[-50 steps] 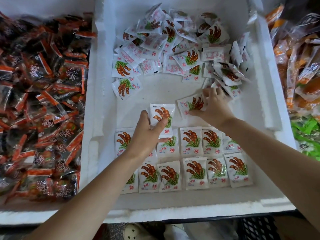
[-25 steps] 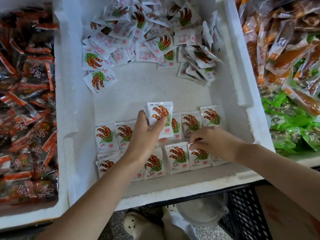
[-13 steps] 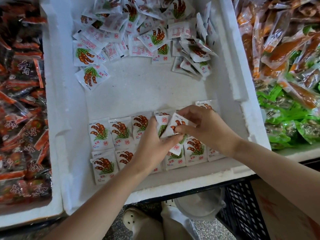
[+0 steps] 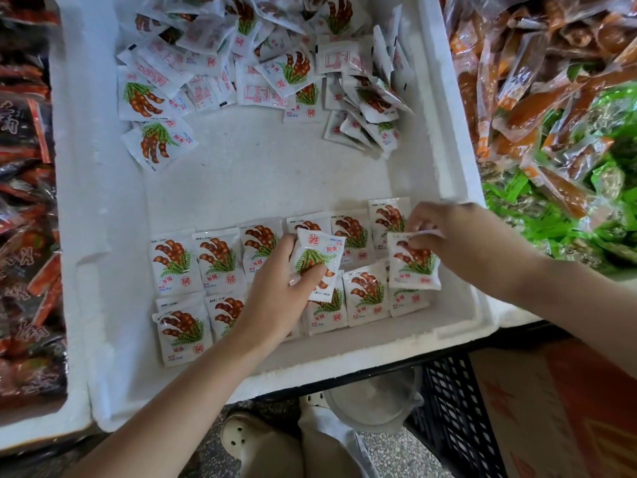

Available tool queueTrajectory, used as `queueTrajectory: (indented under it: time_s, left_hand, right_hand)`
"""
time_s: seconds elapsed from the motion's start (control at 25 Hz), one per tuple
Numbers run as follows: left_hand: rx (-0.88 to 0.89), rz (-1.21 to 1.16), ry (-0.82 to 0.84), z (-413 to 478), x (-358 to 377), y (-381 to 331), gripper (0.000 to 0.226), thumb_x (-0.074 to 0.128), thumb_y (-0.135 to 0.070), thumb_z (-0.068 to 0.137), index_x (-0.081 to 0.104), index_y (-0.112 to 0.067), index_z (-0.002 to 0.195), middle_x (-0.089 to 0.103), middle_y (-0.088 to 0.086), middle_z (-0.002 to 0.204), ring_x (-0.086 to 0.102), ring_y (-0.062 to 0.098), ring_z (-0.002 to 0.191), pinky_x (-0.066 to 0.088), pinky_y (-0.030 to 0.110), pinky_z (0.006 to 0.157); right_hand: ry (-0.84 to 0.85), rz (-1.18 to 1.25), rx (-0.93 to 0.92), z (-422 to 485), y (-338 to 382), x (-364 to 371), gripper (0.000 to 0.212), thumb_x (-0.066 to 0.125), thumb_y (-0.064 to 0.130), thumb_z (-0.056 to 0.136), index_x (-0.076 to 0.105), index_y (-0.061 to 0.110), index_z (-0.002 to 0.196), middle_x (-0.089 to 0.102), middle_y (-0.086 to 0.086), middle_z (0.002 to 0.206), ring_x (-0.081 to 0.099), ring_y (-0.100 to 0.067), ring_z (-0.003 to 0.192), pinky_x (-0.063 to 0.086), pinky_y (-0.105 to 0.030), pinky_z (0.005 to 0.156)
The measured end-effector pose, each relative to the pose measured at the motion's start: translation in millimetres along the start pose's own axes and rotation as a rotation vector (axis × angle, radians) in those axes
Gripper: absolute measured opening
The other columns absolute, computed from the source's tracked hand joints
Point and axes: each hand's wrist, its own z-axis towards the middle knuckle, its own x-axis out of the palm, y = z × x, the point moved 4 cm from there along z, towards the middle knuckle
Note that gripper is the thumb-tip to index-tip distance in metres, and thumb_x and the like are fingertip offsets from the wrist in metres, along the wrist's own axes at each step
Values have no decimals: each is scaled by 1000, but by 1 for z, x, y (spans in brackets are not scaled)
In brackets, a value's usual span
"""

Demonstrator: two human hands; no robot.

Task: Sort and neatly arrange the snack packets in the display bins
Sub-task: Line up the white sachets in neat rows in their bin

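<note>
White foam bin (image 4: 96, 236), centre of view, part-sorted. At the near end, two rows (image 4: 175, 260) of small white packets printed with brown tamarind pods and green leaves. They lie flat, print up, edges touching or slightly overlapping. At the far end, a loose heap (image 4: 262, 56) of the same packets, jumbled. Some are face down showing red text, some stand on edge near the right wall. Bare foam lies between heap and rows.

Left hand (image 4: 275, 291) is over the middle of the rows, curled round an inverted packet (image 4: 317, 260). The packet is tilted, its print upside down against the laid ones (red seal at top, pods below). The hand covers part of both rows; cannot tell how the packets under it lie.

Right hand (image 4: 458, 236) is at the right end of the rows, close to the bin's right wall. It pinches the top edge of a second packet (image 4: 413, 267), print facing the camera, over the right end of the near row. Cannot tell whether it touches the packets below.

Neighbours: the bin to the left holds dark packets (image 4: 24, 201) with red-orange trim. To the right, orange packets (image 4: 551, 81) are heaped beyond green packets (image 4: 568, 215). Below the foam bin's near edge are a black plastic crate (image 4: 451, 408) and a pale clog (image 4: 241, 439) on speckled floor.
</note>
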Motion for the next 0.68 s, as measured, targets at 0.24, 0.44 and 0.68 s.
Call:
queueTrajectory:
  time_s: [0.24, 0.44, 0.68]
  left_hand:
    - [9, 44, 5, 0, -2, 1, 28, 68, -10, 85, 58, -29, 103, 65, -21, 94, 65, -8, 83, 50, 10, 60]
    - [23, 147, -29, 2, -8, 2, 23, 70, -15, 84, 63, -18, 105, 66, -15, 93, 63, -9, 80, 46, 7, 59]
    - [79, 199, -79, 4, -23, -13, 18, 69, -12, 85, 65, -20, 101, 65, -15, 93, 58, -16, 81, 43, 2, 62]
  right_hand:
    - [167, -265, 13, -3, -1, 37, 32, 40, -4, 91, 40, 13, 119, 62, -7, 94, 64, -26, 81, 52, -33, 66]
    - [147, -222, -23, 2, 3, 47, 36, 38, -3, 92, 46, 19, 119, 62, -1, 106, 64, -22, 88, 51, -30, 67]
    - [229, -111, -51, 4, 3, 47, 43, 38, -9, 87, 51, 29, 101, 63, 1, 107, 61, -18, 83, 47, -26, 64]
